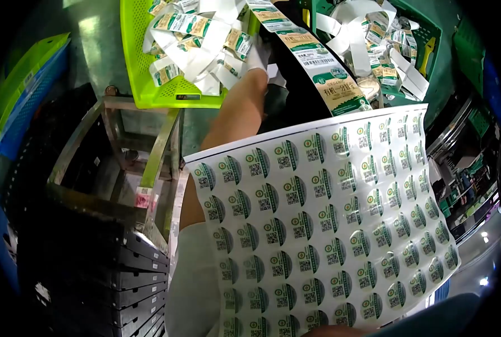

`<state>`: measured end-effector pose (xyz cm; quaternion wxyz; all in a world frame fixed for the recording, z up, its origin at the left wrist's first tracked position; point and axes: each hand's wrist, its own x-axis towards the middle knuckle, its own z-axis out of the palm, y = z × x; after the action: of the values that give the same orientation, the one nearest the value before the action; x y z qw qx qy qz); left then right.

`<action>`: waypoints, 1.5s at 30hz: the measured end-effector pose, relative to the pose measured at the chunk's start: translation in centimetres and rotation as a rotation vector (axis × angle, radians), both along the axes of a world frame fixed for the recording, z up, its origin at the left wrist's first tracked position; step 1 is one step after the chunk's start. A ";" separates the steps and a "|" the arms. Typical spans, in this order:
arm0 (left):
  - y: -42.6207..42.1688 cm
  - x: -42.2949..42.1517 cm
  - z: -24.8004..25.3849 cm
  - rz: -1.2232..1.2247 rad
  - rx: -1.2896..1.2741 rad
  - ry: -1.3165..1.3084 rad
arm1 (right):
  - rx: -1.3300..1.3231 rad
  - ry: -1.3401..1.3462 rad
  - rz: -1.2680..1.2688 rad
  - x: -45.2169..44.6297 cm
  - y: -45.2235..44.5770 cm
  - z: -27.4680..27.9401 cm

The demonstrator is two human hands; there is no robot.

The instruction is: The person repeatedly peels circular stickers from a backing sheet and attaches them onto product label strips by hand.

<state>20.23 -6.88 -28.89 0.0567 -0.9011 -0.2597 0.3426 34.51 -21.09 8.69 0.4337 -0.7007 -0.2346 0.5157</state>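
Observation:
A large white sheet [312, 224] with rows of round green-and-white QR stickers spans the lower middle, over part of my left forearm. My right hand [340, 330] shows only as a sliver at the bottom edge, closed on the sheet's lower edge. Reaching up behind the sheet, my left hand [256, 55], in a whitish glove, is at the right side of the light green basket [128, 73], among label strips [197, 42]; its fingers cannot be made out. A long printed label strip [312, 59] runs down beside it and passes behind the sheet.
A dark green basket [433, 31] at the top right holds more strips and a yellow tool [427, 56]. Left of the sheet are a metal frame [162, 149] and stacked black trays [144, 278]. Green and blue crates [28, 84] stand at the far left.

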 end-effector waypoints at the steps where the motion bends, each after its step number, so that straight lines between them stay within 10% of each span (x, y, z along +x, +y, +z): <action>1: -0.9 -1.2 -2.1 -0.048 0.045 -0.149 | -0.012 0.006 -0.013 0.0 0.0 0.1; 4: -0.5 -2.1 2.8 -0.163 -0.297 -0.004 | -0.019 0.021 -0.036 0.0 0.0 0.5; 6: -2.9 -5.7 0.0 -0.343 -0.101 -0.503 | -0.010 0.033 -0.036 0.1 0.0 0.5; 8: -3.7 -8.5 -0.7 0.244 -0.591 -0.581 | 0.005 0.039 -0.033 0.3 0.2 0.6; 19: 29.6 -20.1 10.2 0.159 0.081 -0.253 | 0.091 -0.048 0.032 1.9 3.3 4.1; 26: 15.5 -13.6 7.7 0.276 -0.143 -0.029 | 0.103 -0.112 0.106 1.4 3.6 3.5; 30: 5.0 -10.5 1.7 0.444 -0.024 -0.870 | 0.012 -0.087 0.031 -0.2 5.7 0.5; 34: 2.4 -5.3 8.9 1.714 -1.320 -1.516 | 0.073 -0.102 0.219 0.2 8.8 -4.5; 38: 3.0 -5.4 15.3 1.718 -1.973 -1.824 | 0.135 -0.039 0.435 -1.9 9.6 -6.4; 40: 4.5 -6.3 17.7 1.773 -1.877 -1.920 | 0.045 0.014 0.541 -3.2 10.3 -6.1; 41: 5.6 -8.5 17.0 1.571 -1.257 -1.670 | 0.013 0.038 0.527 -3.7 10.5 -6.4; 45: 9.7 -10.7 21.0 1.504 -1.582 -2.206 | 0.129 0.024 0.520 -4.3 11.5 -8.6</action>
<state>9.57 2.77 -7.92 -0.8088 -0.1637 -0.3071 -0.4741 30.21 -9.55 0.12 0.3331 -0.5818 -0.4339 0.6019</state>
